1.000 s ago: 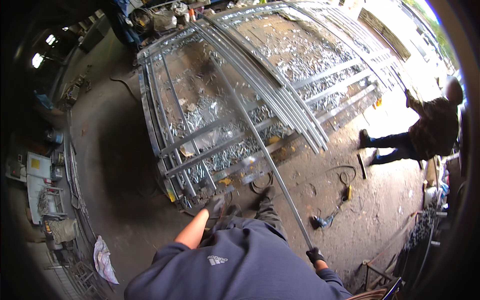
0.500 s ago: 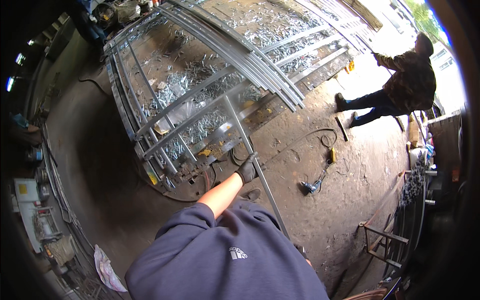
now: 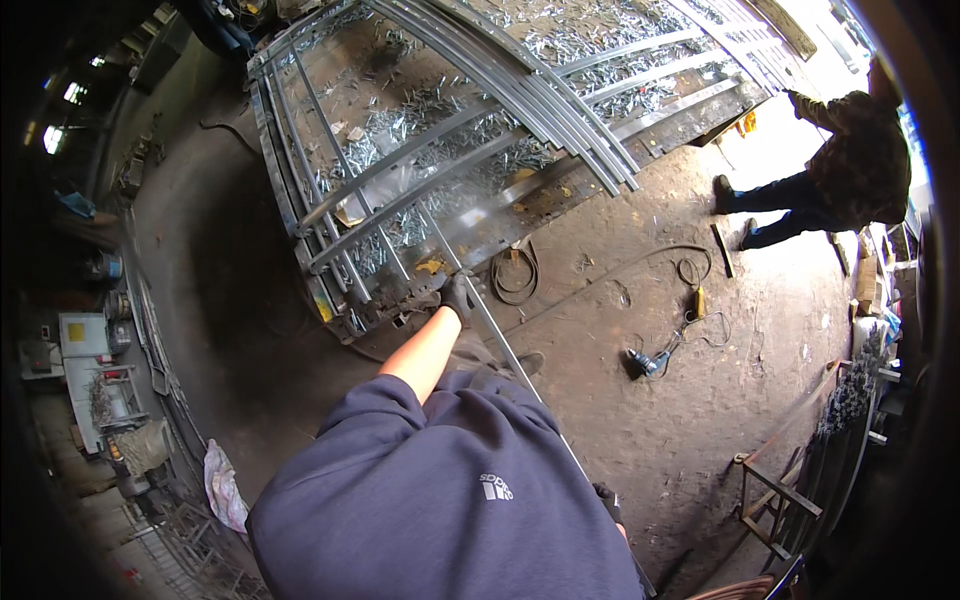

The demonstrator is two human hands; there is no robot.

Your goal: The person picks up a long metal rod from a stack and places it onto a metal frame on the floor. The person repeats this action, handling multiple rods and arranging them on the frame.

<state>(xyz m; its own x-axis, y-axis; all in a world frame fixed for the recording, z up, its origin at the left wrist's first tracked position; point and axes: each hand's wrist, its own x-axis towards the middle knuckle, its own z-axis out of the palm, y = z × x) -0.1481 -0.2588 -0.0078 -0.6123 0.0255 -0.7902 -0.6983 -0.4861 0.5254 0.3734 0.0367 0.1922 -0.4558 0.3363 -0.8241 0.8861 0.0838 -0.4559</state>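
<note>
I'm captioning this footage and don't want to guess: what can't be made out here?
All in the head view:
- Grip of the black-gloved right hand: partly hidden by the navy sweatshirt.
- Near end of the long, narrow silver metal bar: lost behind that sweatshirt and the lower edge.
- Exact kind of the small, loose silver metal pieces: too small.
- Head of the co-worker in dark clothing: obscured by the dark lens rim.

Right there, a black-gloved left hand (image 3: 457, 299) grips a long, thin silver metal bar (image 3: 500, 346), with the black-gloved right hand (image 3: 607, 500) close beside its nearer stretch. A blue corded power tool (image 3: 648, 362) lies on the brown floor (image 3: 600, 425).
</note>
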